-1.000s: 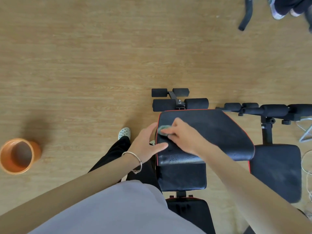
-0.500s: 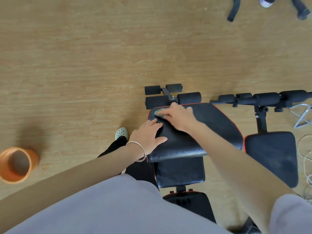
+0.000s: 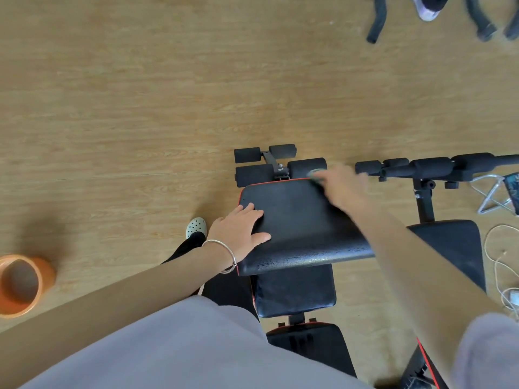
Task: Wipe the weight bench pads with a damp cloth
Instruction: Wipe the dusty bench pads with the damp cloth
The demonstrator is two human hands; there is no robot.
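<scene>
Head view: cloth (image 3: 316,174) at right hand (image 3: 344,188), far edge of bench pad (image 3: 303,220)

Open wood floor (image 3: 140,108) stretches left of the bench pad (image 3: 295,220); foam rollers (image 3: 252,175) crowd its far edge, a second bench (image 3: 449,242) its right.

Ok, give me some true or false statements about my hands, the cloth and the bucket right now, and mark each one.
1. The left hand lies flat on the pad. True.
2. The right hand holds the cloth at the pad's near edge. False: it is at the far right corner.
3. The bucket stands apart from the pad, to its left. True.
4. The bracelet is on the right wrist. False: it is on the left wrist.
</scene>
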